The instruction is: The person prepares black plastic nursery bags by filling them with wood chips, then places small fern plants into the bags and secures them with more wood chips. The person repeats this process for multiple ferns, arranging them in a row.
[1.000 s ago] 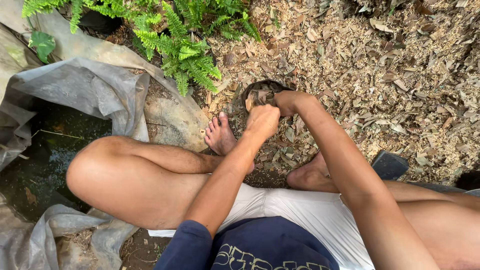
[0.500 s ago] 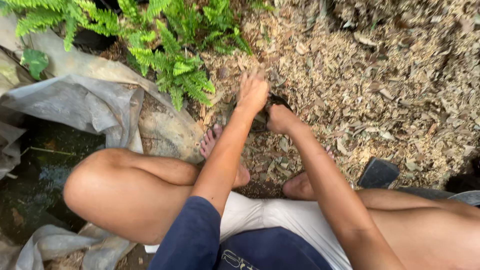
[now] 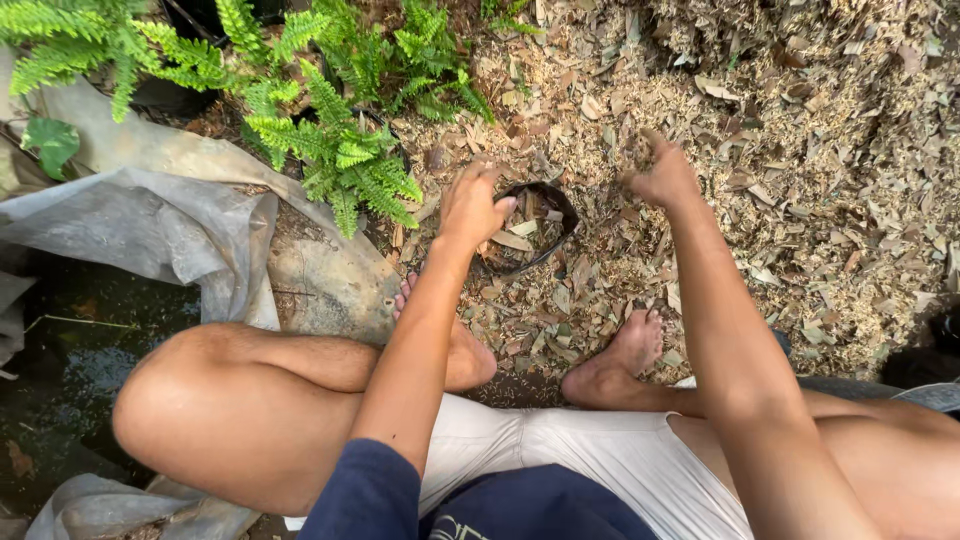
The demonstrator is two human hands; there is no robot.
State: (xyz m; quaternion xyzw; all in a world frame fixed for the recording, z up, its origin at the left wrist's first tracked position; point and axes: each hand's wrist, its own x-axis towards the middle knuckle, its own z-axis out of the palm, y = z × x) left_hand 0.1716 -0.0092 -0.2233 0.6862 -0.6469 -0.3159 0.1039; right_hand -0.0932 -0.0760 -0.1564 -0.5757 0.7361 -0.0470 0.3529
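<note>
Black bag now uncovered; right hand shifted into leaves.

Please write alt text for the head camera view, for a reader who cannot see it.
A seated, barefoot person's left hand holds the rim of a small black planting bag partly filled with dry leaves, while the right hand reaches into the pile of dry leaf mulch beside it. Green ferns and a grey plastic sheet lie to the left.
</note>
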